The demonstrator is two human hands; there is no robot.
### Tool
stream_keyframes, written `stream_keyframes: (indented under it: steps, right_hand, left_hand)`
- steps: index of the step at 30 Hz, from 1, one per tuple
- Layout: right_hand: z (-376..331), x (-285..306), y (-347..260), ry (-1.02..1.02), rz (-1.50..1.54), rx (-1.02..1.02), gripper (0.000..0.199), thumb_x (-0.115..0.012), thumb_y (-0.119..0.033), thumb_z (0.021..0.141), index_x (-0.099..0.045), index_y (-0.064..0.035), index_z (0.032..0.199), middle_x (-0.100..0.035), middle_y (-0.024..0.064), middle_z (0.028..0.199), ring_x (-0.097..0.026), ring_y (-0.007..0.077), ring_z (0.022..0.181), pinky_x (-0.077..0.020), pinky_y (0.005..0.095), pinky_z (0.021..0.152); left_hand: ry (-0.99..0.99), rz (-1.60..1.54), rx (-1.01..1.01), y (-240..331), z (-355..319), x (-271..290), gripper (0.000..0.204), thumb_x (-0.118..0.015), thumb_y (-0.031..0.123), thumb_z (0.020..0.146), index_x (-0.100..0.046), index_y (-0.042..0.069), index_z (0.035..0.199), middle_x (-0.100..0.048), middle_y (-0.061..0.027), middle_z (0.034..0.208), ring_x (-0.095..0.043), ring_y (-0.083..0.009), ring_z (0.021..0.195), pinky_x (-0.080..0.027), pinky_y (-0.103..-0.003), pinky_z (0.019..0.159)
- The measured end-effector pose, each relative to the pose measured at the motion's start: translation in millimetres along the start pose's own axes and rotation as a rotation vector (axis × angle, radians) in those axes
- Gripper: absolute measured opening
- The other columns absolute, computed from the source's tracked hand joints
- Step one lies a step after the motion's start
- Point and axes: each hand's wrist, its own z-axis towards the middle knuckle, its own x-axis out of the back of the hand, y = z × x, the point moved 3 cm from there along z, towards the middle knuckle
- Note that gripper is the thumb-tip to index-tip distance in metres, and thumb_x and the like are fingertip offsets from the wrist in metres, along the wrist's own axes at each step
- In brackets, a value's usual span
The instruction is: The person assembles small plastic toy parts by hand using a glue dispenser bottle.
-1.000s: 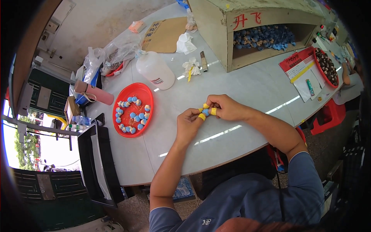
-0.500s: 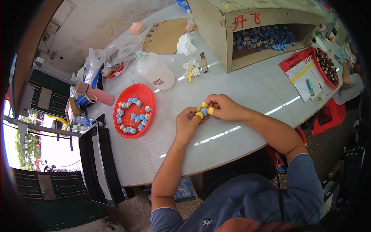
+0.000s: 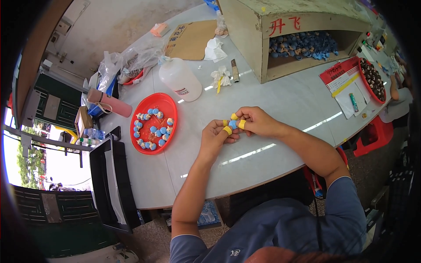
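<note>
Between my fingertips, over the middle of the table, is a small blue figurine piece [image 3: 233,124]. My left hand [image 3: 215,136] pinches it from the left and my right hand [image 3: 253,121] from the right. Yellow tape wraps the thumb and a finger of each hand. Much of the piece is covered by the fingers, so its details are hidden. To the left of my hands, a round red tray [image 3: 149,115] holds several small blue-and-cream pieces [image 3: 163,130] like it, set out around its inside.
Beyond the tray stand a white plastic bottle [image 3: 180,81] and a pink flask [image 3: 109,103]. Crumpled tissue [image 3: 220,78] lies ahead of my hands. A box-like shelf [image 3: 263,52] with piled blue pieces rises at the back. A black bin [image 3: 118,184] is at the left edge.
Both hands stay together around the blue piece, with only slight finger shifts. The whole view has moved a little.
</note>
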Motion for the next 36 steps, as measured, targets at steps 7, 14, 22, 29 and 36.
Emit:
stream_keyframes:
  steps: [7, 14, 22, 29, 36]
  right_hand:
    - [-1, -2, -3, -0.003, -0.009, 0.016, 0.023, -0.054, -0.005, 0.092, -0.055, 0.0046, 0.113, -0.060, 0.0058, 0.086, -0.055, 0.0084, 0.061, -0.0461, 0.0230, 0.053]
    - [-5, -8, -13, 0.030, -0.003, 0.081, 0.024, -0.053, -0.003, 0.094, -0.053, 0.0025, 0.117, -0.060, 0.0041, 0.089, -0.057, 0.0085, 0.069, -0.0512, 0.0229, 0.063]
    - [-9, 95, -31, 0.874, 0.548, 0.372, 0.024, -0.051, -0.001, 0.090, -0.056, -0.0048, 0.114, -0.059, 0.0046, 0.087, -0.053, 0.0093, 0.063, -0.0402, 0.0231, 0.057]
    - [-4, 196, -30, 1.239, -0.302, 0.160, 0.036, -0.059, -0.002, 0.081, -0.056, -0.0038, 0.116, -0.061, 0.0111, 0.100, -0.061, 0.0241, 0.079, -0.0485, 0.0346, 0.070]
    - [13, 218, -69, 1.063, -1.525, -0.182, 0.042, -0.065, -0.010, 0.075, -0.059, -0.0072, 0.117, -0.058, 0.0168, 0.114, -0.059, 0.0329, 0.105, -0.0509, 0.0392, 0.089]
  left_hand:
    - [-0.006, -0.064, 0.003, 1, -1, -2, 0.028, -0.059, 0.009, 0.093, -0.049, -0.007, 0.113, -0.068, -0.0177, 0.098, -0.068, -0.0193, 0.083, -0.055, -0.027, 0.072]
    - [0.148, -0.129, -0.026, 2, -2, 7, 0.033, -0.063, 0.018, 0.093, -0.051, -0.006, 0.113, -0.065, -0.0155, 0.101, -0.067, -0.0187, 0.089, -0.054, -0.026, 0.077]
    - [0.638, -1.010, -0.272, 12, 8, 77, 0.040, -0.035, 0.029, 0.102, -0.048, -0.004, 0.120, -0.059, -0.0146, 0.121, -0.062, -0.0214, 0.103, -0.056, -0.026, 0.081]
    - [0.408, -0.876, -0.214, 0, 9, 58, 0.049, -0.035, 0.040, 0.100, -0.052, -0.001, 0.120, -0.064, -0.0147, 0.112, -0.065, -0.0226, 0.096, -0.056, -0.031, 0.078]
    - [0.286, -0.668, -0.124, -9, 8, 39, 0.043, -0.040, 0.040, 0.100, -0.054, 0.003, 0.117, -0.065, -0.0127, 0.100, -0.066, -0.0228, 0.085, -0.054, -0.031, 0.074]
